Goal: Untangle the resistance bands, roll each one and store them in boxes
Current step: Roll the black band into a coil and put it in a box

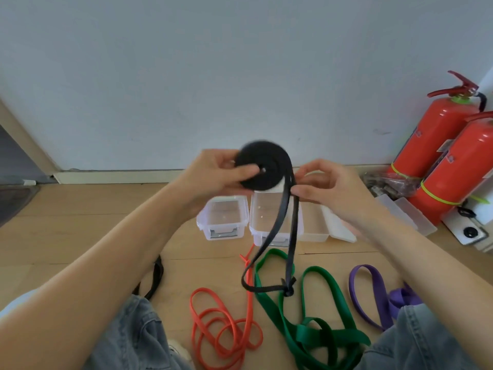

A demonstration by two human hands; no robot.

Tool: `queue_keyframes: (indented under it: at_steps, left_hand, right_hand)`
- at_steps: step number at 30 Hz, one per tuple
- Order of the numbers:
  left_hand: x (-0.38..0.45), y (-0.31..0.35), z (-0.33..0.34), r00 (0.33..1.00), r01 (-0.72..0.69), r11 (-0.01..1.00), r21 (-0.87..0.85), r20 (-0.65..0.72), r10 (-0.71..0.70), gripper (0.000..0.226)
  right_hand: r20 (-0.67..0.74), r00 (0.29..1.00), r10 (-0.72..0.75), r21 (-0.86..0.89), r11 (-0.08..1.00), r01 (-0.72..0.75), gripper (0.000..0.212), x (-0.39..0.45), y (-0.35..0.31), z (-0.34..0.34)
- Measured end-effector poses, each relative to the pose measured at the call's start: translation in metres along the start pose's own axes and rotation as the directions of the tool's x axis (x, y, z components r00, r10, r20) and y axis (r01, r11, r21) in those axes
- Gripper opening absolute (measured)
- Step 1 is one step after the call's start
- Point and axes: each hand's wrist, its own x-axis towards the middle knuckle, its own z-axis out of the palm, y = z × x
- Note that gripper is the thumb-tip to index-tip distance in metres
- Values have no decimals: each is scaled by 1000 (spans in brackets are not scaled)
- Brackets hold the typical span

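Note:
My left hand (213,173) pinches a black resistance band (269,166) wound into a flat roll, held up in front of me. My right hand (322,186) grips the loose tail of the same band just right of the roll. The tail hangs down in a loop that ends in a small knot above the floor. On the wooden floor lie an orange band (221,324), a green band (298,316) and a purple band (373,295), all loose. Behind them stand clear plastic boxes: a small one (222,220) and a larger one (266,222), both open.
A third clear tray (317,225) and a loose lid (338,228) sit right of the boxes. Two red fire extinguishers (448,153) stand at the right by the wall. Another black band (156,276) lies by my left knee. My jeans-clad legs frame the bands.

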Motion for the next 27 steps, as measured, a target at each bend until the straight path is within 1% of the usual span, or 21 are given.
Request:
queue_keyframes:
  at_steps: [2, 3, 4, 6, 8, 10, 11, 12, 14, 17, 18, 20, 22, 24, 25, 27]
  left_hand:
    - [2, 6, -7, 998, -24, 976, -218, -70, 9, 24]
    - [3, 7, -8, 997, -30, 958, -287, -72, 10, 24]
    - [3, 7, -8, 998, -31, 950, -312, -61, 12, 23]
    - [3, 5, -4, 999, -39, 959, -282, -35, 30, 22]
    - [3, 4, 0, 998, -59, 969, -241, -21, 55, 21]
    - [2, 4, 2, 996, -92, 975, -200, -20, 90, 22]
    - [2, 4, 2, 994, -110, 979, -174, -18, 108, 23]
    - [2, 5, 3, 992, -124, 981, -148, -13, 124, 23]
    - [2, 5, 4, 989, -144, 983, -110, -8, 144, 24]
    - [2, 6, 3, 987, -163, 982, -97, -15, 162, 23]
    - [1, 6, 3, 986, -169, 981, -93, -16, 168, 22]
    - [1, 5, 3, 986, -169, 980, -101, -19, 168, 22]
    - [2, 4, 3, 988, -157, 976, -154, -34, 154, 24]
    - [3, 3, 5, 990, -141, 964, -224, -43, 135, 28]
    - [4, 1, 7, 992, -127, 959, -255, -39, 121, 29]
    - [3, -4, 13, 996, -92, 949, -301, -20, 90, 28]
  right_hand:
    - [15, 1000, 5, 52, 999, -5, 18, -3, 2, 5]
    - [15, 1000, -19, 37, 999, 18, 17, -3, 2, 9]
    - [15, 999, -44, 6, 999, 44, 16, -4, 2, 14]
    - [10, 997, -74, -56, 996, 75, 13, -3, 2, 21]
    - [-28, 996, -81, -66, 995, 79, 16, -2, 3, 25]
    - [-55, 997, -56, 39, 998, 58, 25, -2, 3, 26]
    - [-42, 998, -55, 97, 994, 58, 27, -1, 3, 26]
    - [-18, 997, -73, 114, 991, 75, 29, -1, 1, 25]
    - [28, 991, -131, 8, 991, 131, 28, -1, -2, 20]
    - [27, 985, -173, -223, 959, 175, 16, 2, -6, 9]
    - [10, 984, -177, -267, 948, 173, 12, 3, -7, 6]
    - [-29, 985, -172, -280, 947, 157, 8, 4, -10, 2]
    - [-32, 987, -158, -178, 973, 150, 10, 3, -10, 3]
    - [-33, 990, -138, -2, 990, 138, 15, 0, -9, 8]
    - [-60, 991, -119, 67, 990, 123, 16, -1, -7, 11]
    - [-140, 988, -63, 151, 985, 85, 15, -2, -3, 17]
